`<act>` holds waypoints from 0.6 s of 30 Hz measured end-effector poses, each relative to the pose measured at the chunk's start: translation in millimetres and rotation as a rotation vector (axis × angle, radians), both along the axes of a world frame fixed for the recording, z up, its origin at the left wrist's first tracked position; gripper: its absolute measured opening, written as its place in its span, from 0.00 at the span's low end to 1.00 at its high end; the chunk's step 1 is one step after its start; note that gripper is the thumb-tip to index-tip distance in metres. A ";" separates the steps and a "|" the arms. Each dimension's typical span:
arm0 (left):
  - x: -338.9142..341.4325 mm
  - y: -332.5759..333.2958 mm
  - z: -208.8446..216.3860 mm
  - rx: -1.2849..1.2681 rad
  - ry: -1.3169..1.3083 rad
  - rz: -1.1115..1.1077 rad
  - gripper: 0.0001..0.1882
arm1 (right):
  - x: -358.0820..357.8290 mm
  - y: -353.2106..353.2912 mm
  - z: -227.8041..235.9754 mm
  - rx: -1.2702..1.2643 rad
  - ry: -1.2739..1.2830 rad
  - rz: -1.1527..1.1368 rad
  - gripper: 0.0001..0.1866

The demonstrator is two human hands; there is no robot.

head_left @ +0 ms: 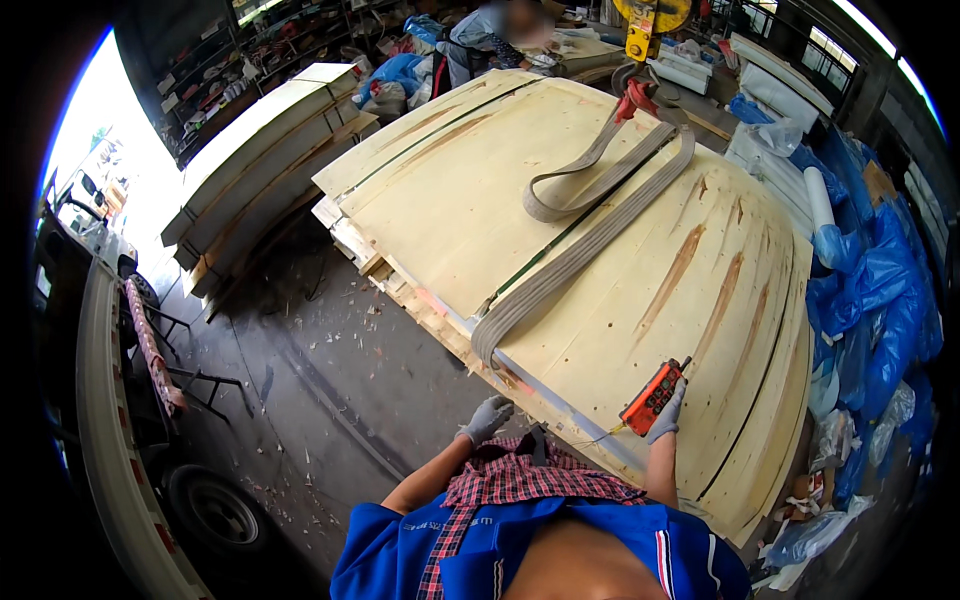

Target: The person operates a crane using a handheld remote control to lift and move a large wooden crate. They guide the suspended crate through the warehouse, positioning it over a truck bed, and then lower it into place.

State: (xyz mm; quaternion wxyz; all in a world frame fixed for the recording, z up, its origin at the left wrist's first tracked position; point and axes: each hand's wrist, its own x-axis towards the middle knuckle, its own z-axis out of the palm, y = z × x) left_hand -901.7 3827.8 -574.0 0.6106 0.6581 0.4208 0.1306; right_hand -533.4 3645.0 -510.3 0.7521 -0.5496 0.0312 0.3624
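Note:
A red crane remote control with black buttons and a short antenna is in my gloved right hand, just above the plywood. My left hand, also in a grey glove, is beside the near edge of the strapped plywood stack. Its fingers are stretched out and hold nothing. A grey lifting sling lies slack across the stack. One end drops over the near edge, close to my left hand. At the far side, the sling's red end loop is at the crane hook.
A yellow hook block hangs over the far edge. Another strapped stack stands left, beyond the floor. A truck bed with a wheel is far left. Blue plastic sheeting heaps right. A person bends behind the stack.

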 end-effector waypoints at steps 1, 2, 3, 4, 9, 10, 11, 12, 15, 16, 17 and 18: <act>1.7 2.6 -0.6 0.007 0.010 -0.007 0.18 | 3.8 -6.8 -2.8 -0.022 -0.019 -0.037 0.40; 4.0 5.5 -1.1 0.015 0.020 -0.013 0.18 | 5.8 -12.6 -6.5 -0.026 -0.015 -0.074 0.40; 10.4 8.0 -2.8 0.020 0.027 -0.030 0.18 | 8.5 -22.7 -5.0 -0.034 -0.015 -0.121 0.40; 9.8 9.1 -1.5 0.043 0.041 -0.034 0.18 | -4.4 -22.3 22.3 -0.062 -0.039 -0.109 0.39; 31.8 20.5 6.5 0.062 0.007 -0.047 0.18 | 21.1 -53.4 -24.5 -0.074 -0.059 -0.235 0.36; 34.9 22.2 6.4 0.095 0.012 -0.051 0.19 | 16.8 -54.3 -19.8 -0.080 -0.041 -0.256 0.36; 35.9 21.2 6.3 0.095 0.019 -0.048 0.19 | 12.8 -54.1 -14.8 -0.087 -0.023 -0.276 0.35; 37.7 22.0 6.3 0.095 0.025 -0.043 0.19 | 17.0 -57.0 -25.2 -0.067 -0.028 -0.270 0.35; 52.1 23.8 14.2 0.097 0.050 -0.053 0.18 | 34.8 -69.0 -53.1 -0.022 -0.065 -0.269 0.35; 55.7 23.9 16.2 0.110 0.057 -0.055 0.17 | 38.2 -69.4 -57.7 -0.016 -0.089 -0.263 0.35; 59.2 24.1 18.3 0.123 0.064 -0.058 0.17 | 40.0 -70.9 -62.4 -0.009 -0.113 -0.258 0.35; 58.3 23.7 18.5 0.139 0.079 -0.065 0.17 | 37.5 -67.6 -59.8 -0.019 -0.079 -0.260 0.35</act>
